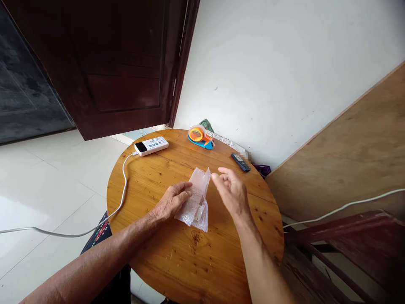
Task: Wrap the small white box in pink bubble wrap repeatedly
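Observation:
A piece of bubble wrap [199,179] lies on the round wooden table, partly folded over a small item [198,212] whose kind I cannot make out through the film. My left hand [174,200] holds the wrap by its left side, thumb and fingers pressed on it. Just right of the wrap, my right hand [232,192] is raised over the table with its fingers curved and apart. No object shows in it, and a gap separates it from the wrap's upper right corner.
An orange and blue tape dispenser [201,137] stands at the table's [152,177] far edge. A white device [152,146] with a cable [124,181] lies at the left. A dark remote-like object [240,162] is at the right, near the white wall [268,76].

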### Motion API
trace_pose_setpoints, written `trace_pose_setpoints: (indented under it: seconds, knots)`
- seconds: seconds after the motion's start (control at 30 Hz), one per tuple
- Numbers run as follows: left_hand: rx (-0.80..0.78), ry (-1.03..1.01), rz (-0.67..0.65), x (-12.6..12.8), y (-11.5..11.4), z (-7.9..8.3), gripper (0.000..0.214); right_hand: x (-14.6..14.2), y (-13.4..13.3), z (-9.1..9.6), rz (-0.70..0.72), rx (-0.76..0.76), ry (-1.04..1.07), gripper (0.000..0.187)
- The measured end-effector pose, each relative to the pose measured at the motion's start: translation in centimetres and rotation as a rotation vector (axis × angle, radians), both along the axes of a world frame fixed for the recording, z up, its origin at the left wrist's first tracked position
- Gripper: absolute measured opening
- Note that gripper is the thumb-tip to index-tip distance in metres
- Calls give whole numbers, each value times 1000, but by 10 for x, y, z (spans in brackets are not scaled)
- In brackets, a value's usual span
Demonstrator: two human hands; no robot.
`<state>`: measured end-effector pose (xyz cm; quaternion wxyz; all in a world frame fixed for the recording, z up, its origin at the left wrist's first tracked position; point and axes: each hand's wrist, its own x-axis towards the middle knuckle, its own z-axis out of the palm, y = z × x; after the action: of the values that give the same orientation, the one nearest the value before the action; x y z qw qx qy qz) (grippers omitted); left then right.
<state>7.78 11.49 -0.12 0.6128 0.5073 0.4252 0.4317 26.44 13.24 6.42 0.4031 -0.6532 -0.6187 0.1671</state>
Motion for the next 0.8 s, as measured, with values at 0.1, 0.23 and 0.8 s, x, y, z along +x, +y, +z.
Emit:
trace_pose_setpoints:
  seconds: [0.1,0.23,0.8]
  knots:
    - [-7,-41,-8,0,0,-1,58,-17,-24,1,-10,-118,-300,66]
    - [135,108,21,-2,-1,4,63,-17,-24,-14,-16,-210,-374,52]
    - [298,667,450,-29,25,-2,12,7,-16,-29,-180,-307,-537,51]
